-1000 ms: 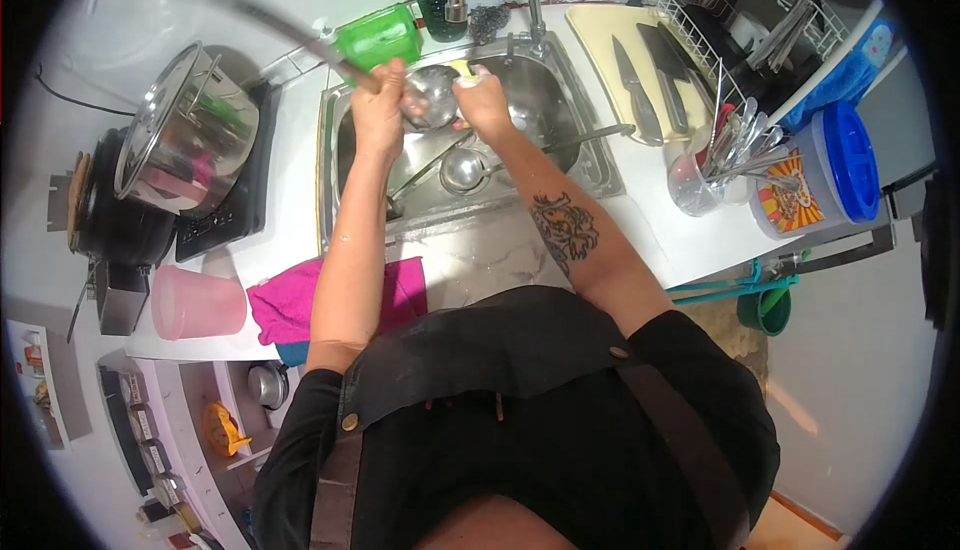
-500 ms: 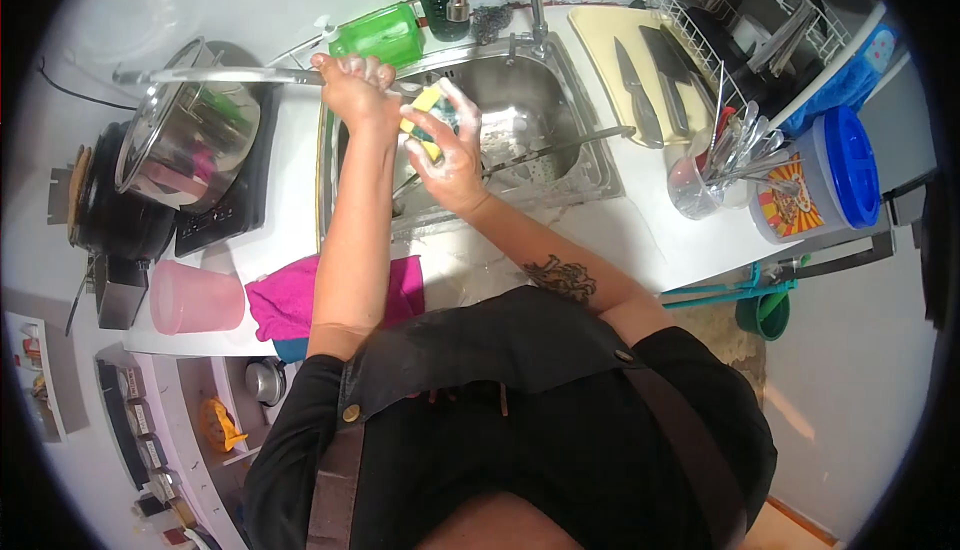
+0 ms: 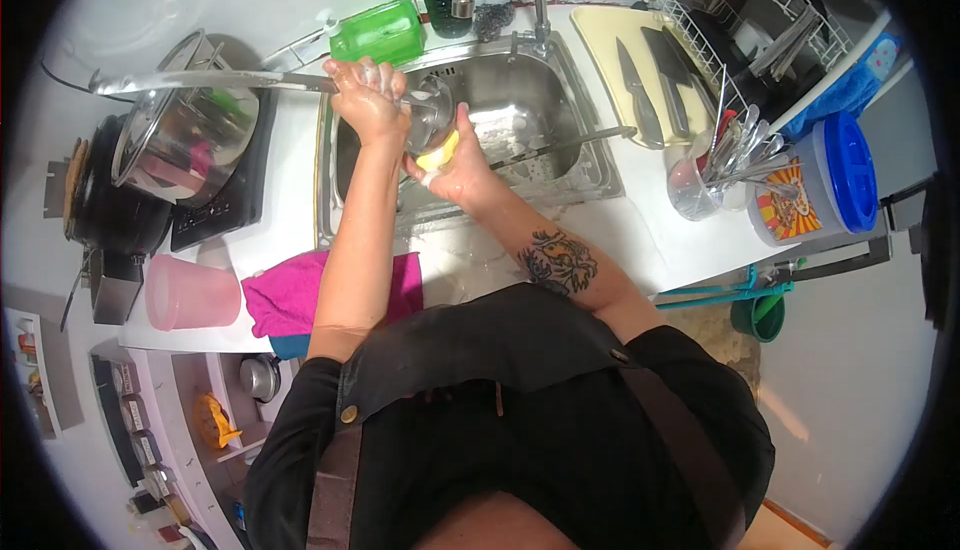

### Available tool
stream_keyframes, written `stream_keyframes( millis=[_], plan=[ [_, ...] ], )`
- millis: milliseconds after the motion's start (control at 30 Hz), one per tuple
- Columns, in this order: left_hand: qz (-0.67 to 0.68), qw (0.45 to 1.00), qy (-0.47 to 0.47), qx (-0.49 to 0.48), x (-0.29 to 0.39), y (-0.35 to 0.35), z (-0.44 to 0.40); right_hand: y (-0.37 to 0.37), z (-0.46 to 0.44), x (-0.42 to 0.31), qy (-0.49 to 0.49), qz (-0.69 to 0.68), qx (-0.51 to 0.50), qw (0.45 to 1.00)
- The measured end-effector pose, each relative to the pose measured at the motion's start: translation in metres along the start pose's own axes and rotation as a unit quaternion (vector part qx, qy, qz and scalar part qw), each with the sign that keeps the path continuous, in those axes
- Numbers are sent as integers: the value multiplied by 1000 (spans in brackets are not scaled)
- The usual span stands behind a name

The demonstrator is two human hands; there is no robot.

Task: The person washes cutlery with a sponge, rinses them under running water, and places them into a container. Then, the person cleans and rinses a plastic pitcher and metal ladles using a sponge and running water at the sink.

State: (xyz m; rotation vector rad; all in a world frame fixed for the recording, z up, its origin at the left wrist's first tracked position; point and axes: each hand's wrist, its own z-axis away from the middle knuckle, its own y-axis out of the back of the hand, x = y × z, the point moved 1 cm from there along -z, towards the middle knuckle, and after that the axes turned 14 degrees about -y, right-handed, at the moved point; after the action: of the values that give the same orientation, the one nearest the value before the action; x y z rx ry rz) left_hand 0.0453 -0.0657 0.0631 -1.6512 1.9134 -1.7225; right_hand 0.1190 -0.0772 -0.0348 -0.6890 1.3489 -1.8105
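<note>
My left hand [image 3: 370,100], soapy, is closed round the long metal handle of a ladle [image 3: 215,80]. The handle points left over the pot, and the round bowl end is at the sink side. In my right hand [image 3: 462,172] is a yellow-and-green sponge [image 3: 437,153], pressed against the underside of the ladle's bowl; the fingers are partly hidden behind it. Both hands are above the steel sink [image 3: 515,95]. A long-handled utensil [image 3: 570,142] leans across the sink with its handle end over the right rim; its other end is hidden by my right hand.
A curved faucet [image 3: 540,0] stands behind the sink, beside a green bottle [image 3: 380,32]. Knives lie on a cutting board [image 3: 600,35] at right, near a cutlery cup [image 3: 690,185] and a blue-lidded tub [image 3: 850,175]. Left are a pot [image 3: 190,140] and pink container [image 3: 192,292].
The ladle's bowl has turned into view beside my left hand. My right hand has shifted down slightly and rolled, with the sponge now against the bowl.
</note>
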Motion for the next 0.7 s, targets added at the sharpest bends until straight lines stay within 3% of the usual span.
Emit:
stream_keyframes(
  millis=[100, 167, 200, 267, 300, 367, 500, 533, 600, 667, 700],
  plan=[
    [18, 999, 24, -17, 0, 5, 3, 15, -12, -15, -46, -32, -19, 998],
    [114, 986, 114, -41, -3, 13, 2, 34, -27, -25, -27, -10, -82, 996],
    [114, 986, 114, -40, -7, 22, -2, 42, -34, -30, 15, 38, -80, 996],
    [205, 948, 213, -120, -17, 38, -9, 32, -26, -35, 42, 1, -91, 995],
    [205, 948, 213, -118, -16, 36, -7, 27, -19, -38, 69, -37, -102, 992],
    [29, 974, 222, -37, -13, 31, 1, 25, -10, -56, 97, -40, -110, 988],
    [43, 972, 212, -90, -19, 40, 9, 57, -29, -111, 95, 240, -150, 954],
    [27, 973, 204, -106, -20, 37, 14, 52, -26, -113, -4, 174, -290, 941],
    [-1, 974, 188, -130, -23, 30, 20, 69, -28, -115, 69, 239, -186, 951],
    [-66, 980, 140, -127, -18, 26, 10, 72, -27, -122, 0, 205, -203, 957],
    [-129, 978, 101, -126, -16, 23, 8, 78, -23, -124, 50, 273, -94, 956]
  ],
)
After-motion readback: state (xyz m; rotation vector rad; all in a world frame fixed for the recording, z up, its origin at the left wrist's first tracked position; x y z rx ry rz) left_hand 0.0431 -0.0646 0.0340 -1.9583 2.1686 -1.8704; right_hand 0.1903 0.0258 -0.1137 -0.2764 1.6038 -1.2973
